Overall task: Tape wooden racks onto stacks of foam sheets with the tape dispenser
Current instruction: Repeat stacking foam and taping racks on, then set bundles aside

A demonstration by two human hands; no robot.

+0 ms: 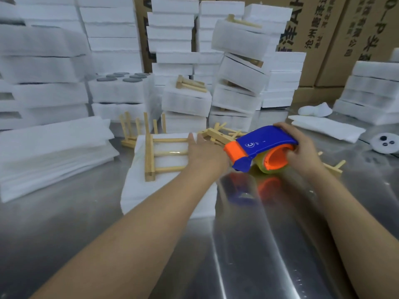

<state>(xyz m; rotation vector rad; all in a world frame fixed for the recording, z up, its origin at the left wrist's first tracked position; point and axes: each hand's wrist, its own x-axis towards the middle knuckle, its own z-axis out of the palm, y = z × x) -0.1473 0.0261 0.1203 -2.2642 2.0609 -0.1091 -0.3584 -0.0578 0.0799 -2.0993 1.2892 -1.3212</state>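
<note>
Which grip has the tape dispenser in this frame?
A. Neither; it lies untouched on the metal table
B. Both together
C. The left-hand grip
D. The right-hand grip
D: the right-hand grip curls round the blue-and-orange tape dispenser, while the left-hand grip lies flat, fingers straight, on the wooden rack atop the foam stack.

Bright even overhead light, streaky glare on the steel table [269, 234], wide-angle bowing at edges, slight motion blur

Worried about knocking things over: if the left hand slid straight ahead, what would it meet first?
Probably the foam pile just behind the stack, though depth is unclear; loose racks lie right of it.
</note>
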